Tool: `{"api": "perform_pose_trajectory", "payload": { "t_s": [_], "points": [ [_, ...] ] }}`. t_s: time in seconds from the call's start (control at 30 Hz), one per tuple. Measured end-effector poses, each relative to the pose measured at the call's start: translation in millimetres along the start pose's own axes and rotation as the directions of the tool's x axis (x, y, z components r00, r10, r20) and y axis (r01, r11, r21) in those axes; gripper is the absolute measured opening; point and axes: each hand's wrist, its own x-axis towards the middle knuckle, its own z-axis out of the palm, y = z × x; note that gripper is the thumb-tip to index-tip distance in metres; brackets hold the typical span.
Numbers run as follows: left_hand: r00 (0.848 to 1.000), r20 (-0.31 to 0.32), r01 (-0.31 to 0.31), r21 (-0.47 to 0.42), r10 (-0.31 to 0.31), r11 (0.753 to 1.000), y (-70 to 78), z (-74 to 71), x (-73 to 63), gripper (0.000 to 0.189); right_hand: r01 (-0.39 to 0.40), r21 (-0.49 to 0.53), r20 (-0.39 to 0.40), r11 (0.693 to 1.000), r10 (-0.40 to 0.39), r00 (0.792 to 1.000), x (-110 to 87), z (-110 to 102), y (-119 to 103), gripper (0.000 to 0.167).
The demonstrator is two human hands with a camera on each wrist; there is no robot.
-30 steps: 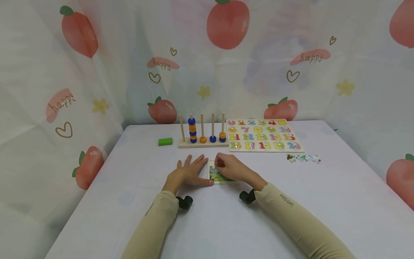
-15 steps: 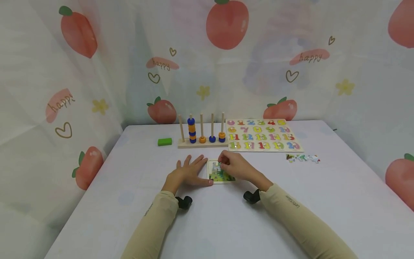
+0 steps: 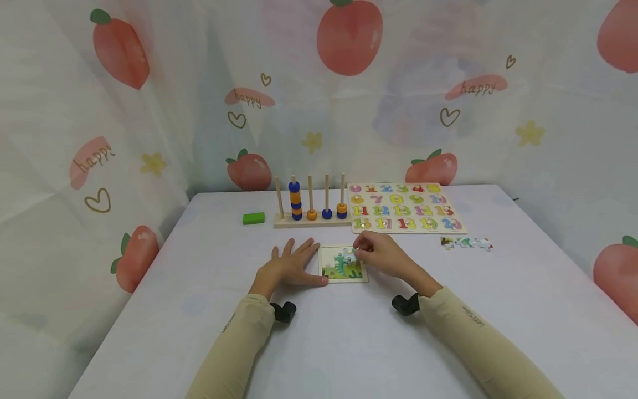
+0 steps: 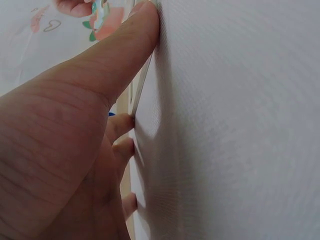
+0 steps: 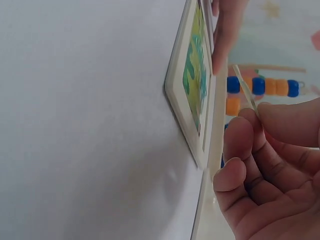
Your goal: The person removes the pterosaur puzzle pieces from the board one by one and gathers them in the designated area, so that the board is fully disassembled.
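A small square puzzle board (image 3: pixel 330 280) with a pale rim lies on the white table, its lower part filled with a green picture. My left hand (image 3: pixel 291 269) rests with fingers spread at its left side, the thumb (image 4: pixel 142 25) on the rim near the front left corner. Above the board's right part, my right hand (image 3: pixel 384 255) pinches a puzzle piece (image 3: pixel 349 255) between thumb and fingertips. The right wrist view shows this puzzle piece (image 5: pixel 245 90) edge-on, raised off the board. Part of the board's upper right is hidden behind the piece and hand.
Behind the board stands a wooden peg stand (image 3: pixel 314 221) with blue and orange beads. A number board (image 3: pixel 408 217) lies to its right, a green block (image 3: pixel 253 218) to its left. Several loose puzzle pieces (image 3: pixel 466 243) lie in a row at the right.
My right hand has moved to the right across the board with the puzzle piece, uncovering the board's left and middle. My left hand has stayed in place.
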Motion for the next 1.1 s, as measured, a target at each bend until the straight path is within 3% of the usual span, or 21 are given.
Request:
{"api": "perform_pose_trajectory", "payload": {
  "t_s": [0.2, 0.5, 1.1],
  "points": [
    [1.000, -0.002, 0.004, 0.008, -0.004, 1.000, 0.2, 1.2, 0.4, 0.107, -0.033, 0.004, -0.017, 0.999, 0.033, 0.999, -6.5, -9.3, 6.7, 0.011],
    [1.000, 0.002, -0.012, 0.017, 0.012, 1.000, 6.5, -7.3, -13.9, 0.104, -0.068, 0.008, -0.056, 0.998, 0.069, 0.996, -18.0, -24.7, 18.4, 0.011],
    [1.000, -0.008, -0.023, 0.006, 0.023, 1.000, 7.3, -8.1, -16.1, 0.103, -0.115, 0.016, -0.116, 0.993, 0.116, 0.986, -46.5, -61.1, 39.6, 0.016]
  ]
}}
